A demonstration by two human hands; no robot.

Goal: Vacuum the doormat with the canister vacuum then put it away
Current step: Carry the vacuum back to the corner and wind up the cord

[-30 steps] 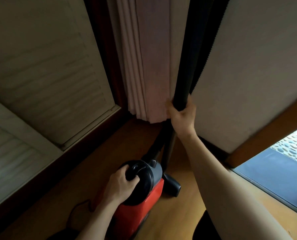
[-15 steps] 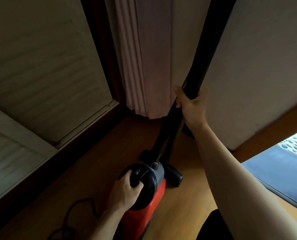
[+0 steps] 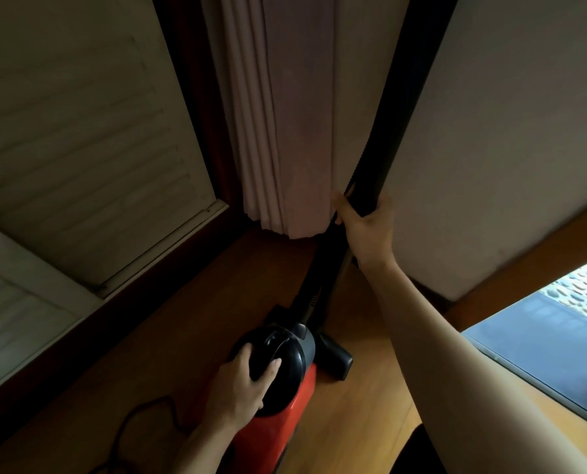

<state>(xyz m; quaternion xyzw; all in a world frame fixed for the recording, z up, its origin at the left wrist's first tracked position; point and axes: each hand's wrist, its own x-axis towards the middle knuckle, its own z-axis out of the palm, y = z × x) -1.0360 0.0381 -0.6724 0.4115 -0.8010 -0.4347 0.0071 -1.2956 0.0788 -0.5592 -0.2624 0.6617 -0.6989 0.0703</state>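
Vacuum [image 3: 278, 419]: stood on the wooden floor [image 3: 360, 432] in a dim corner, red body low and rounded black top uppermost, just below the hem of a pale pleated curtain [image 3: 285, 114]. Was held at the black top by the left hand [image 3: 240, 388], fingers and thumb curled over the dome. Carried a long black tube [image 3: 405, 107] rising steeply from behind the body, past the curtain's right edge and out of the top of the view. Was gripped on the tube by the right hand [image 3: 367, 227], fingers wrapped round it at about the level of the curtain hem, bare arm reaching in from the lower right. Showed a ribbed hose [image 3: 355, 176] running just beside the tube above the hand. Had the black floor nozzle [image 3: 336, 357] down on the boards just right of the body. Trailed a dark cord [image 3: 138, 419] in a loop across the floor to the left. Stood near a slatted door [image 3: 80, 131] on the left and a plain pale wall [image 3: 507, 148] on the right. Stood well apart from the grey-blue doormat [image 3: 541, 347] at the right edge of the view.
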